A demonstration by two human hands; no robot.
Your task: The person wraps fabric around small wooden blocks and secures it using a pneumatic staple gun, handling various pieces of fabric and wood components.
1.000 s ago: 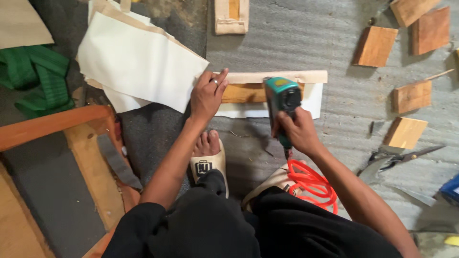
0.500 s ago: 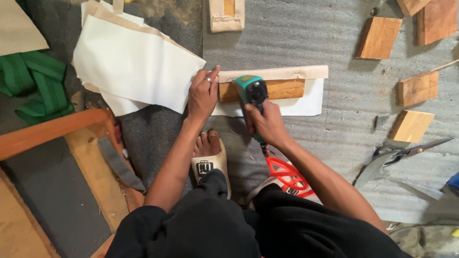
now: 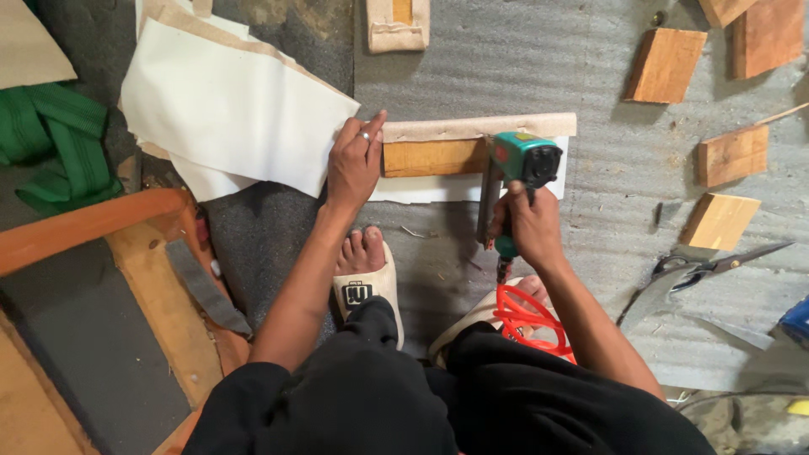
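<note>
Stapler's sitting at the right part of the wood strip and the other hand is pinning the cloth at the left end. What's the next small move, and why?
Probably fire there, then slide the green stapler a little leftward along the wood strip. The right hand holds it nose-down on the strip, the beige cloth is folded over the top edge, and the left hand presses the left end flat, so the stretch between looks unfastened.

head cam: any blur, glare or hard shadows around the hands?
Head view: sharp and evenly lit, no glare; left hand on the wood strip and right hand on the green stapler show no motion blur. Shadows are soft, cast right of the wood blocks. Lower corners are darker, and the black clothing loses detail.
</note>
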